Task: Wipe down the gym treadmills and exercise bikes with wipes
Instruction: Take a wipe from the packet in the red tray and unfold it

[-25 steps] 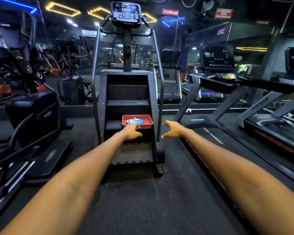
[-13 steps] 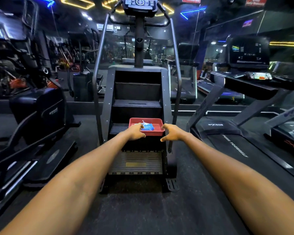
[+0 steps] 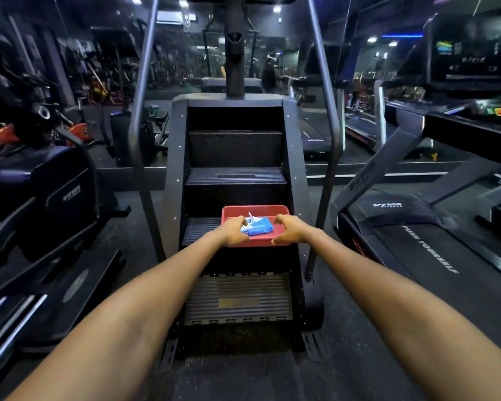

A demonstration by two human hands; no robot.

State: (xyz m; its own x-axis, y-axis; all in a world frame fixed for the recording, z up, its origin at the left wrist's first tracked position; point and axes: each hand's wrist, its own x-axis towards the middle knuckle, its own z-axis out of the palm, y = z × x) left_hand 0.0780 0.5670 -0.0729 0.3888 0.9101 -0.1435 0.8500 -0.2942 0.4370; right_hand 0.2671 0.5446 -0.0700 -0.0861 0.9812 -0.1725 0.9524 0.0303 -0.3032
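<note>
Hands at red tray (image 3: 282, 211): we see left hand (image 3: 234, 231) gripping the wipes pack (image 3: 259, 226), right hand (image 3: 289, 231) curled, grasping nothing.

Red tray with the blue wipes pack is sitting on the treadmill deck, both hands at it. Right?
Not quite. The head view shows the red tray on a step of the stair climber, not on the treadmill, which stands to the right. The rest holds: the blue wipes pack lies in the tray, with the left hand and right hand at it.
</note>
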